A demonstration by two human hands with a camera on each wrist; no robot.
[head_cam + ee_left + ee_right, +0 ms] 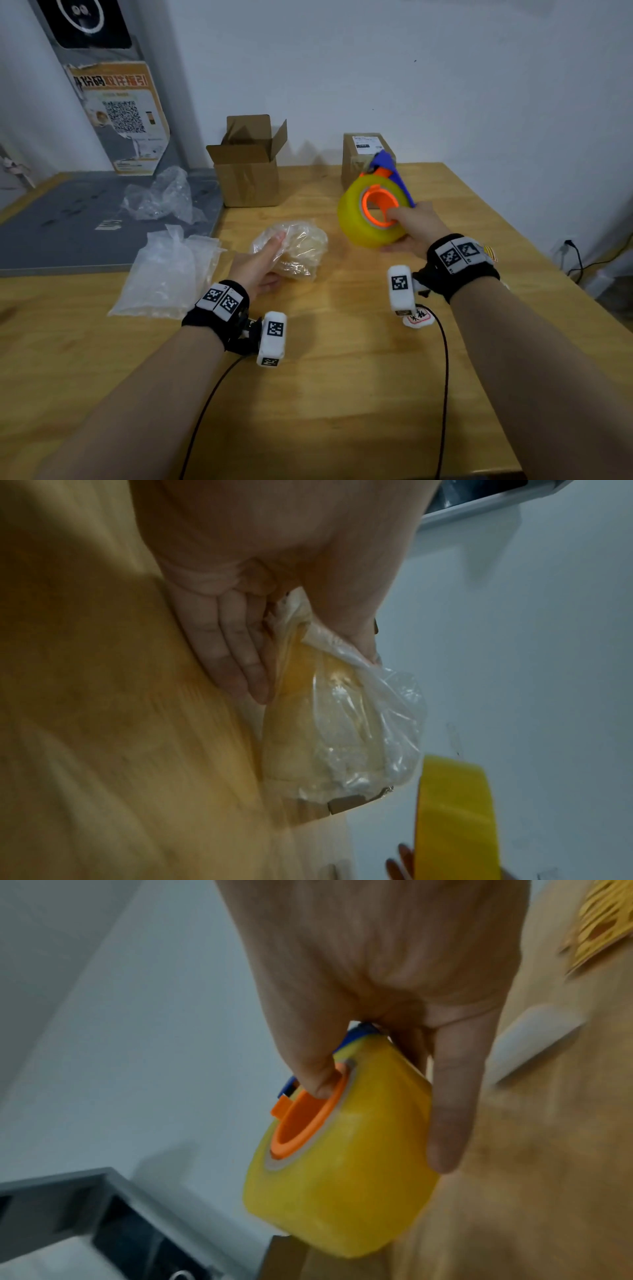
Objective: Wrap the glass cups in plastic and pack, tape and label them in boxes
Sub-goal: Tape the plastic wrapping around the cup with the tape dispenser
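A cup wrapped in clear plastic lies on the wooden table near its middle. My left hand holds it, thumb on top and fingers underneath against the table. My right hand grips a yellow tape roll on a blue and orange dispenser, thumb hooked in the orange core, lifted above the table to the right of the cup. An open cardboard box stands behind the cup. A sealed, labelled box stands behind the tape.
A stack of plastic bags lies left of my left hand. Crumpled plastic sits on a grey mat at the back left. The wall runs close behind the boxes. A small sticker lies by my right wrist.
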